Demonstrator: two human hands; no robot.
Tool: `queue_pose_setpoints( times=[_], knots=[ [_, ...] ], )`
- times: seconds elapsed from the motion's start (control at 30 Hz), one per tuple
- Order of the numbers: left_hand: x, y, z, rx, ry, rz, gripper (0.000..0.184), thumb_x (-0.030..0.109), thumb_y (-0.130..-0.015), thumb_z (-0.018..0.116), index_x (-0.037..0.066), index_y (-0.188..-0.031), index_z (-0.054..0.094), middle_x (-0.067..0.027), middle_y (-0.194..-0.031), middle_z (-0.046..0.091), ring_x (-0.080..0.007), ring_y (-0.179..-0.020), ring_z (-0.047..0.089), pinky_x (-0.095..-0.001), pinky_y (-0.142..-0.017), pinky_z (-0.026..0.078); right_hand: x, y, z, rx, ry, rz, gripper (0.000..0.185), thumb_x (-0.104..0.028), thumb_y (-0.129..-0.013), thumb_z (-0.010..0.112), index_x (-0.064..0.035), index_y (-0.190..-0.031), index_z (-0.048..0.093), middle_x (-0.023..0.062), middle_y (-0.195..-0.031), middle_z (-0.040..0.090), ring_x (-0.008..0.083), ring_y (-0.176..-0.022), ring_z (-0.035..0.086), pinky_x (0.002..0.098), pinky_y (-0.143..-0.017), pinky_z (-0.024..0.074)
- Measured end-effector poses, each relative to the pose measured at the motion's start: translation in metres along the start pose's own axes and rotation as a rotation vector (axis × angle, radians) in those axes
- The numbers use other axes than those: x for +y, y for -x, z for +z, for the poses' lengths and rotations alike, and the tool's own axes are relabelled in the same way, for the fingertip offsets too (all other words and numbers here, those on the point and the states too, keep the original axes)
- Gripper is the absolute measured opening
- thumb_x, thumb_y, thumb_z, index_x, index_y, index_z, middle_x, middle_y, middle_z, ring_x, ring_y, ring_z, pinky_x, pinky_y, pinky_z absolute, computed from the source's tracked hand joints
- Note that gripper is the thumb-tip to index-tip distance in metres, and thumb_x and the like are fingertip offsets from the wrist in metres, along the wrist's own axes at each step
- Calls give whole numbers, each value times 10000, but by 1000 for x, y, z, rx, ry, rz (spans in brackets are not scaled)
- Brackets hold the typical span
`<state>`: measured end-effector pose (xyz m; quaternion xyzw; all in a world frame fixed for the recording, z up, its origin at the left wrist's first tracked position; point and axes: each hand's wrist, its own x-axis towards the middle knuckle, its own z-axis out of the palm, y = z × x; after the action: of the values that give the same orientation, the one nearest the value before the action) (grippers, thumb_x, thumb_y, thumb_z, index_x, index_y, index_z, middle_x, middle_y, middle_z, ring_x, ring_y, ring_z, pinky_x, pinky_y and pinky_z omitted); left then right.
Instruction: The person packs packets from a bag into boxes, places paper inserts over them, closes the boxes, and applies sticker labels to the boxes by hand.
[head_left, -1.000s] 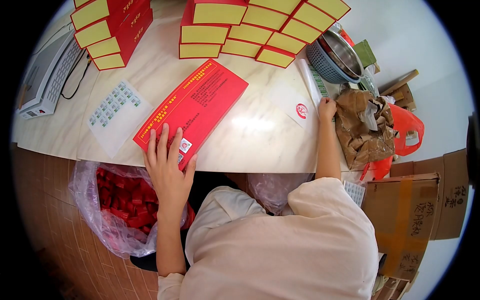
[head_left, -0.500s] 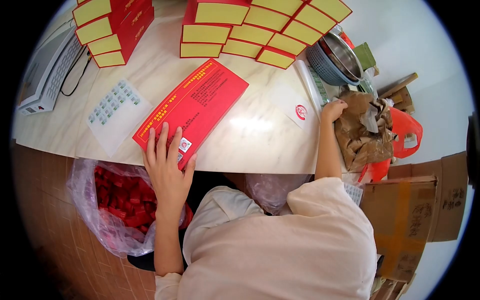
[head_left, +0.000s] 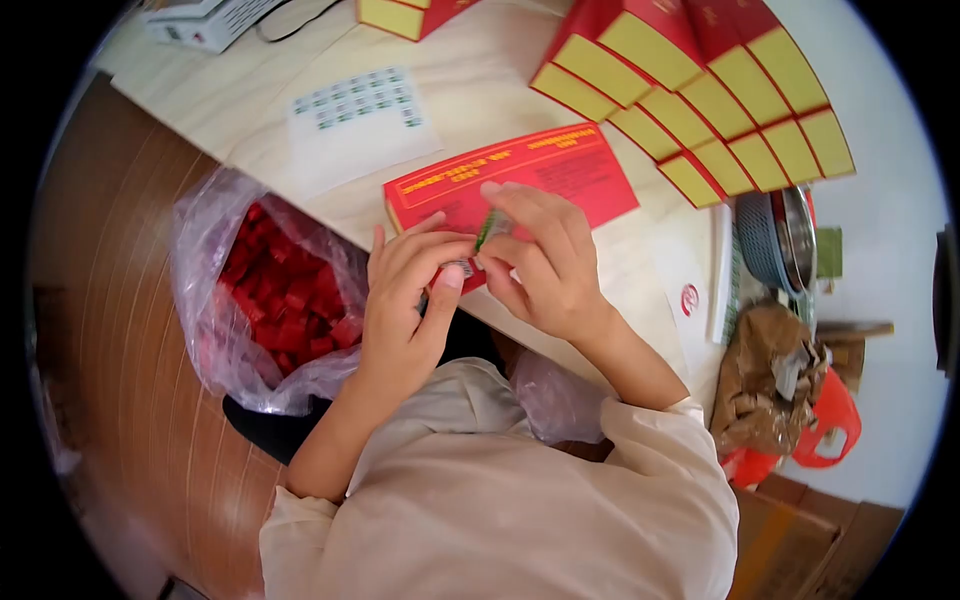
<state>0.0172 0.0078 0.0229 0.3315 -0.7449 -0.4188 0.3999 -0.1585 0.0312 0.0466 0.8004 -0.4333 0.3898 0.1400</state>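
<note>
A red box with yellow lettering (head_left: 610, 185) lies at a slant on the marble-patterned table, partly hidden by my hands. Over its near edge, my right hand (head_left: 550, 265) pinches a small clear, green-printed piece (head_left: 487, 228), whose exact kind is too small and blurred to tell. My left hand (head_left: 408, 300) meets it from the left, its fingertips curled at the lower end of that piece. Something greyish shows by the left thumb, but I cannot make it out. Left of the box lies a white sheet of small green-printed stickers (head_left: 355, 150).
Stacked red-and-yellow boxes (head_left: 730, 120) stand at the back right. A clear bag of red pieces (head_left: 275, 300) is below the table at left. On the right are a blue basket with metal bowls (head_left: 762, 240), crumpled brown paper (head_left: 755, 375) and a red plastic bag (head_left: 832, 420).
My right hand has come from the brown paper to the middle and now holds a small green-printed piece. My left hand has lifted off the red box to meet it. The view has turned.
</note>
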Motion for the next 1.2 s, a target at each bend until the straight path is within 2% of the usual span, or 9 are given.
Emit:
queue_pose_setpoints(
  times=[0.23,0.33,0.43,0.57,0.63,0.67,0.97,1.03,1.2],
  knots=[
    [-16,1,-11,95,43,-90,207,213,-959,504,71,-1003,648,-61,-1059,619,-281,-1150,532,-555,-1098,182,-5,-18,6,-118,-255,100,305,-118,-709,750,-45,-971,611,141,-1104,607,317,-950,597,398,-765,472],
    [-13,-4,-11,17,-30,-80,215,171,-963,468,45,-1020,633,-70,-1083,623,-266,-1192,517,-507,-1127,132,-1,-13,0,-217,-375,470,274,-68,-742,740,-50,-994,631,81,-860,636,247,-746,594,315,-617,468],
    [-8,-7,-7,-33,-128,-56,227,191,-959,474,63,-1024,651,-70,-1087,623,-276,-1189,518,-523,-1122,132,11,-5,-6,-272,-461,557,171,-56,-777,725,-38,-928,645,73,-787,632,182,-627,562,277,-534,435],
    [-8,-10,4,54,-262,-35,197,180,-908,549,89,-1034,669,-64,-1090,619,-280,-1182,520,-537,-1115,154,24,-6,-19,-314,-578,876,98,-66,-807,710,-18,-868,651,65,-721,613,111,-561,506,257,-506,402],
    [-9,-9,6,33,-407,54,241,156,-824,644,120,-1060,676,-54,-1099,611,-277,-1178,519,-546,-1106,183,35,-3,-24,-510,-618,1062,71,-44,-862,672,14,-881,635,-1,-776,618,33,-673,509,198,-577,414],
    [-10,-7,9,19,-438,93,277,129,-754,702,145,-1030,683,-39,-1106,602,-273,-1170,520,-541,-1097,214,39,-2,-24,-513,-618,1065,71,-44,-862,672,14,-881,635,-1,-776,618,33,-673,509,198,-577,414],
    [-18,-3,21,35,-477,144,211,144,-734,725,158,-939,678,-28,-1108,594,-272,-1158,518,-508,-1039,294,40,-4,-25,-565,-594,1088,66,-60,-852,677,2,-854,656,-56,-678,549,0,-583,392,195,-498,314],
    [-17,-3,21,38,-483,158,201,160,-741,727,164,-933,669,-17,-1105,593,-262,-1160,513,-497,-1027,300,39,-6,-25,-560,-544,1064,109,-89,-805,695,10,-842,670,67,-628,602,106,-541,501,272,-509,408],
    [-15,-3,21,30,-523,151,210,119,-721,723,152,-926,689,-42,-1108,599,-283,-1150,530,-484,-1018,319,39,-7,-25,-576,-516,1052,118,-96,-800,697,10,-845,674,92,-648,622,132,-546,530,285,-518,422]
  ],
)
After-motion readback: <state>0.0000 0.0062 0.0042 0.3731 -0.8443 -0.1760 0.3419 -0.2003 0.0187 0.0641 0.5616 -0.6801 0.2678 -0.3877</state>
